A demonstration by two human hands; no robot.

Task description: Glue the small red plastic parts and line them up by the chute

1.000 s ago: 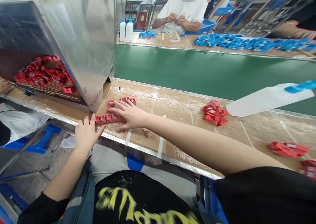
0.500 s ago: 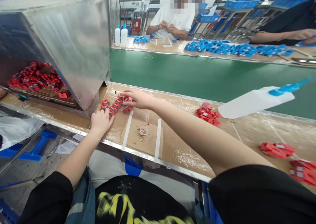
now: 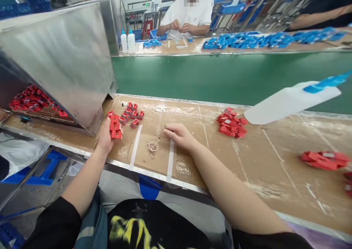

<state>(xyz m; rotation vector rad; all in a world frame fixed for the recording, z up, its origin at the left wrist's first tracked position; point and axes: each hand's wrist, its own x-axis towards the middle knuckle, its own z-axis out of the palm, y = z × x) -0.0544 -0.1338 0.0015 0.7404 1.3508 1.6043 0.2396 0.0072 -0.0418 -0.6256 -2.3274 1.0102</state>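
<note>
My left hand is closed around a short row of red plastic parts, lifted just above the table near the metal hood. My right hand is in a pinch over the taped cardboard piece. A thin stick runs from its fingertips down toward a small clear round cup; the fine detail is hard to see. Just beyond my left hand, several loose red parts with grey insides lie on the brown-covered table.
A metal hood at the left shelters a heap of red parts. Piles of red parts and a white bottle with blue nozzle are at the right. Beyond the green conveyor belt, a co-worker sits by blue parts.
My left hand has picked up a row of red parts from the group. My right hand has left the parts and moved right and nearer, beside the small cup.
</note>
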